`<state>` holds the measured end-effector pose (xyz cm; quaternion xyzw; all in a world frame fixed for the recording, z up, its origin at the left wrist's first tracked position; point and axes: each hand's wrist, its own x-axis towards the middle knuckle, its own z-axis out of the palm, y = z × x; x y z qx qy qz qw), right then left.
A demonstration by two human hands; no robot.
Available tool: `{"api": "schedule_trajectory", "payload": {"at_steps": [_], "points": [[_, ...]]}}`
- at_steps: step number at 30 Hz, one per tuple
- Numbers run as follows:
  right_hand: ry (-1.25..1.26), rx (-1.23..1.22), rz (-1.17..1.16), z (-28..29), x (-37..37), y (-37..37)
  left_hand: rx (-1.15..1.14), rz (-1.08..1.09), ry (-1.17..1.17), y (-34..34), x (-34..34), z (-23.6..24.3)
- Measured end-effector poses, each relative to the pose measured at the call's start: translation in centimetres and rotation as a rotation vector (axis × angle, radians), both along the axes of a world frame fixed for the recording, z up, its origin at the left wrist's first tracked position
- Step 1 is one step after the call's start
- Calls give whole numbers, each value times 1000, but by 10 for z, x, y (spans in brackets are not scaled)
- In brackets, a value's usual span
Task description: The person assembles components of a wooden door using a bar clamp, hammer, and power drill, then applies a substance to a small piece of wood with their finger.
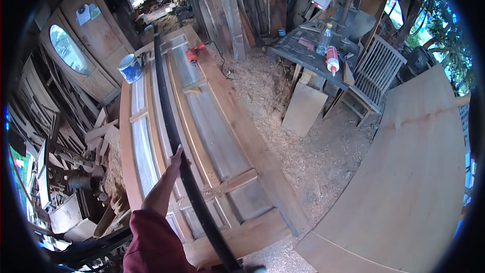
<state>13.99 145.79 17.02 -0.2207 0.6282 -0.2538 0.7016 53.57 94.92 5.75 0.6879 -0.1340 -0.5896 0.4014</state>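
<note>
My left hand is closed on a long black bar, my arm in a maroon sleeve reaching up from the lower edge. The bar lies lengthwise over a large panelled wooden door, from its far end down past the picture's lower edge. On the door's far part rest a red power tool with a black cord and, to the left, a blue-and-white bucket. I cannot see my right hand; what is at the bar's near end is cut off.
A dark worktable holds a bottle and red-and-white tube, beside a slatted chair. A plywood sheet is at right. Doors and piled offcuts stand left, upright boards behind. Sawdust covers the floor.
</note>
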Motion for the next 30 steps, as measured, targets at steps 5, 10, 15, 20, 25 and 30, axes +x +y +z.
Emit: {"api": "schedule_trajectory", "payload": {"at_steps": [5, 10, 15, 20, 25, 30], "points": [[26, 10, -3, -7, -15, -21, -34, -56, -153, -9, -10, 30], [61, 27, 5, -15, -17, -38, 9, -115, -168, -49, -28, 27], [84, 20, 10, -14, -19, -46, -60, -117, -100, -80, -48, 31], [91, -3, -3, -15, -24, -38, -30, -87, -67, -68, -96, 35], [119, -51, 35, -25, -34, -9, -8, -48, -36, -28, -136, 38], [135, -103, -13, -39, -49, 29, -46, -55, 12, -34, -139, 17]]}}
